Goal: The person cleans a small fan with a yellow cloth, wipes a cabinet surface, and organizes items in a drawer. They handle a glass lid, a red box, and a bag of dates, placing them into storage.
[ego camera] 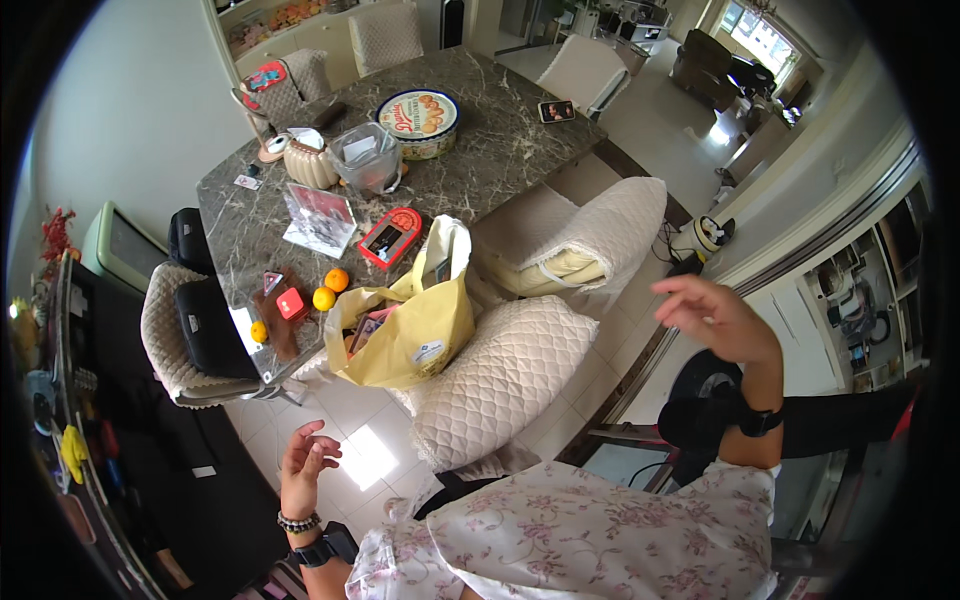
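My left hand (306, 463) hangs in the air over the tiled floor at lower left, fingers loosely curled and holding nothing. At the right, my right hand (709, 315) is raised with its fingers apart, also holding nothing. Before me stands a dark marble table (495, 150). A yellow bag (427, 337) with items inside sits at its near edge. Beside the bag are oranges (337, 280), a red case (390, 237) and a small red box (292, 304). Farther back are a round cookie tin (418, 124), a clear plastic container (366, 159) and a ribbed tissue holder (310, 165).
Chairs with quilted covers (502, 375) stand around the table, two close before me. Black cases (214, 326) rest at the left. A phone (556, 112) lies at the table's far right. A dark cabinet (180, 450) is at left; a doorway frame (810, 240) runs along the right.
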Tool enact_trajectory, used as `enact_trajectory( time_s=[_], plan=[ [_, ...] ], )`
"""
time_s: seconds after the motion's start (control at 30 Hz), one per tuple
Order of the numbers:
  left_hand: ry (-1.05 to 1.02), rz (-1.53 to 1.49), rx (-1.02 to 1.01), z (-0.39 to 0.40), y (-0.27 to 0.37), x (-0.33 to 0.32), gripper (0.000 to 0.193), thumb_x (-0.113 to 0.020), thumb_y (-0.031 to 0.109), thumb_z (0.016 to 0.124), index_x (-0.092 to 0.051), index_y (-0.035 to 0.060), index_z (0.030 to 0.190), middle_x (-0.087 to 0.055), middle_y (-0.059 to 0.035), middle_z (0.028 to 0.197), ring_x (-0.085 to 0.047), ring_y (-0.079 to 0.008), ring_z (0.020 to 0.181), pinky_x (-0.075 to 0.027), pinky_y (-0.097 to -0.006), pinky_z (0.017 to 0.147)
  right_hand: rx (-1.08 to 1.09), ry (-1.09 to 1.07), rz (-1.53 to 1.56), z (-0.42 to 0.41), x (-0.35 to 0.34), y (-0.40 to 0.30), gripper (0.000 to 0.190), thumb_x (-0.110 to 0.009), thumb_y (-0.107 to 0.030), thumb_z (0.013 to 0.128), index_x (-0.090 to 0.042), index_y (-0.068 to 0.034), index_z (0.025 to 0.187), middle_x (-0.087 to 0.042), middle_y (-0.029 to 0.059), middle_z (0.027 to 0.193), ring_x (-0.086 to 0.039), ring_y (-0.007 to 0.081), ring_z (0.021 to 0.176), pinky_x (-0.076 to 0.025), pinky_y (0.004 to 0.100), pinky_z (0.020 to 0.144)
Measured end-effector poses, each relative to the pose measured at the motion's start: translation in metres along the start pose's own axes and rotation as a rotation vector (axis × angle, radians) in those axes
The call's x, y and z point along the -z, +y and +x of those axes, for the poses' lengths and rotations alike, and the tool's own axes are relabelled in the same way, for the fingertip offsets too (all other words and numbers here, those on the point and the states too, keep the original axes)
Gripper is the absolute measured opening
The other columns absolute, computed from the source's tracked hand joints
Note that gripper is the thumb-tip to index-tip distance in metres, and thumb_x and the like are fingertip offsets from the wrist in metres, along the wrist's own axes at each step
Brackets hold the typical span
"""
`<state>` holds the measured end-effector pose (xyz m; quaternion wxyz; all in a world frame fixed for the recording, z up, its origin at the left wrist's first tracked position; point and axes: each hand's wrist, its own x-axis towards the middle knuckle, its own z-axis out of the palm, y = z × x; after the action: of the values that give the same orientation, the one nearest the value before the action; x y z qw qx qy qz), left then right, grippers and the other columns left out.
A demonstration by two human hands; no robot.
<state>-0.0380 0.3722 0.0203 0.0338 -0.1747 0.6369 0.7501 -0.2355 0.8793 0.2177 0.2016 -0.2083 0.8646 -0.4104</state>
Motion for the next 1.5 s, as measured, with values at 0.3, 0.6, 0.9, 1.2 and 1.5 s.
enact_trajectory(
  time_s=[0.3,0.6,0.9,1.2,1.5],
  plan=[
    [0.307,-0.166,-0.176,-0.18,-0.039,0.161,0.032,-0.05,0.015,0.099,-0.048,0.0022,0.128,-0.062,-0.0059,0.094,-0.06,-0.0104,0.079,-0.048,-0.0231,0.068,0.321,-0.738,0.078,0.053,-0.285,-0.172,0.04,-0.057,-0.014,0.094,-0.05,-0.004,0.132,-0.066,0.0091,0.101,-0.064,0.0151,0.092,-0.052,0.0301,0.083],
    [0.755,-0.268,-0.282,-0.392,-0.076,0.277,0.034,-0.051,0.013,0.098,-0.047,0.0011,0.129,-0.062,-0.0069,0.096,-0.06,-0.0099,0.079,-0.049,-0.0202,0.066,0.737,-1.204,0.088,0.087,-0.544,-0.335,0.04,-0.057,-0.029,0.094,-0.053,-0.001,0.123,-0.067,0.0095,0.096,-0.063,0.0172,0.084,-0.05,0.0308,0.076],
    [1.119,-0.319,-0.316,-0.501,-0.108,0.321,0.033,-0.053,0.016,0.096,-0.05,0.0037,0.127,-0.065,-0.0066,0.099,-0.061,-0.0128,0.087,-0.05,-0.0267,0.075,0.672,-1.488,0.13,0.111,-0.746,-0.483,0.035,-0.059,-0.019,0.096,-0.054,-0.002,0.125,-0.064,0.0058,0.101,-0.059,0.0118,0.093,-0.049,0.0274,0.083],
    [1.551,-0.378,-0.357,-0.543,-0.098,0.417,0.032,-0.054,0.016,0.096,-0.05,0.0038,0.126,-0.063,-0.0046,0.094,-0.061,-0.0099,0.081,-0.052,-0.0224,0.068,1.17,-0.742,-0.021,0.239,-0.966,-0.621,0.042,-0.068,-0.025,0.084,-0.06,-0.002,0.118,-0.061,0.0149,0.11,-0.06,0.0293,0.1,-0.048,0.038,0.088],
    [1.753,-0.359,-0.338,-0.546,-0.088,0.504,0.036,-0.055,0.015,0.096,-0.047,0.0044,0.129,-0.059,-0.0049,0.109,-0.061,-0.0096,0.087,-0.052,-0.0223,0.069,1.121,-0.286,-0.654,0.369,-1.081,-0.703,0.073,-0.074,-0.032,0.073,-0.039,-0.02,0.136,-0.043,0.017,0.133,-0.046,0.039,0.123,-0.037,0.0601,0.099]
  ],
)
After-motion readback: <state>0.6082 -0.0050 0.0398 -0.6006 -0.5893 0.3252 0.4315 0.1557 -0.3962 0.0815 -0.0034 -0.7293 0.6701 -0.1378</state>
